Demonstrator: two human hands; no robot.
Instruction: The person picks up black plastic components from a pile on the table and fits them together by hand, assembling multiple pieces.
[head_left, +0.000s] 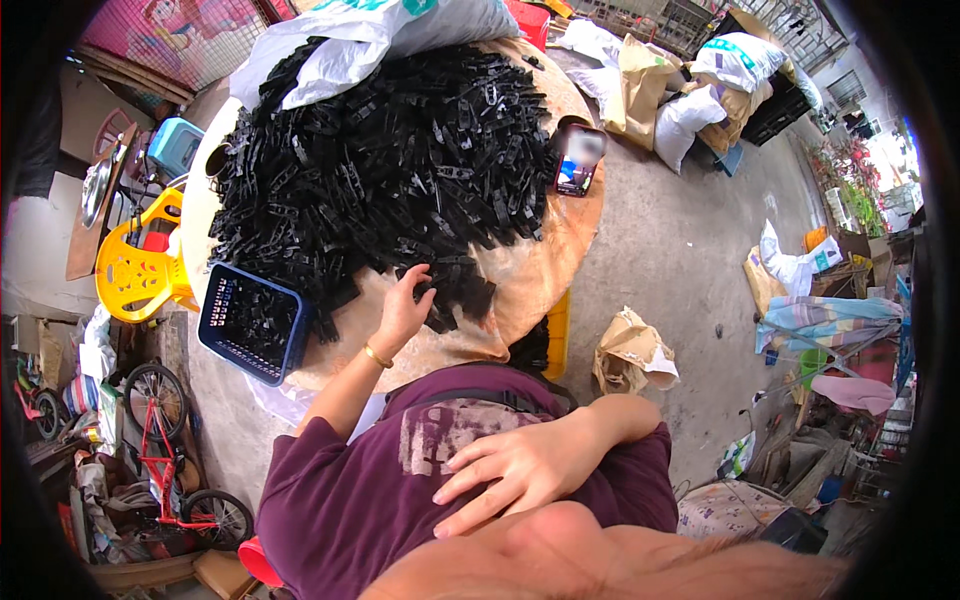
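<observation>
A large heap of black plastic clip-like pieces (370, 160) covers much of the round table (570, 230). At its near edge is my left hand (402, 308), with a gold bangle on the wrist. Its bent fingers are apart and touch a small cluster of pieces (460, 292); no piece shows plainly gripped, and the fingertips are partly lost against the black. My right hand (525, 465) lies flat on the chest of my purple shirt, fingers spread, holding nothing. Left of my left hand, a dark blue basket (300, 335) contains some black pieces and overhangs the table edge.
White sacks (430, 28) lie across the heap's far side. A phone (578, 165) stands at the table's right edge. On the left are a yellow chair (140, 255) and a red bicycle (155, 450). A torn paper bag (632, 352) sits on the floor, right.
</observation>
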